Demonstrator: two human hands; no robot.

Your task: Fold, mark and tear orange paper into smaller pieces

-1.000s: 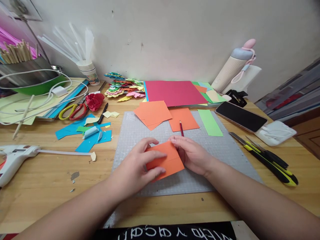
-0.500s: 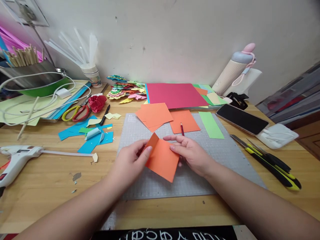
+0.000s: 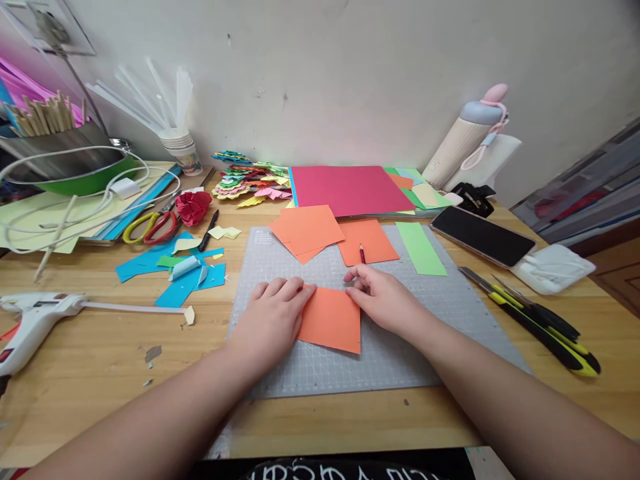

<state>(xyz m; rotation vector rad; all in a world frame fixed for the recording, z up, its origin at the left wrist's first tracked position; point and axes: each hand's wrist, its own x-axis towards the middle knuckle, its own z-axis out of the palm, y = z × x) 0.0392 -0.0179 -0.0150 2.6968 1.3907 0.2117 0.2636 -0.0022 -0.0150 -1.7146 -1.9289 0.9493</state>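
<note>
An orange paper square (image 3: 331, 321) lies on the grey cutting mat (image 3: 400, 363). My left hand (image 3: 273, 313) rests over its left edge, fingers close together, with the thumb at the upper left corner. At the upper right corner my right hand (image 3: 380, 297) pinches the paper's edge between thumb and curled fingers. Just beyond the hands are more orange sheets (image 3: 315, 227), another orange square (image 3: 375, 243) with a dark red pencil (image 3: 362, 254) on it, and a light green strip (image 3: 421, 249).
Left: a glue gun (image 3: 37, 320), blue scraps (image 3: 185, 287), scissors (image 3: 153, 227) and a black pen (image 3: 209, 230). Right: a phone (image 3: 483, 235), a yellow-black cutter (image 3: 540, 330) and a white case (image 3: 554, 269). A red sheet (image 3: 345, 190) and a bottle (image 3: 463, 140) stand at the back.
The orange square has gone from tilted and bent up in my hands to lying flat on the mat. My left hand has turned palm down over its left side.
</note>
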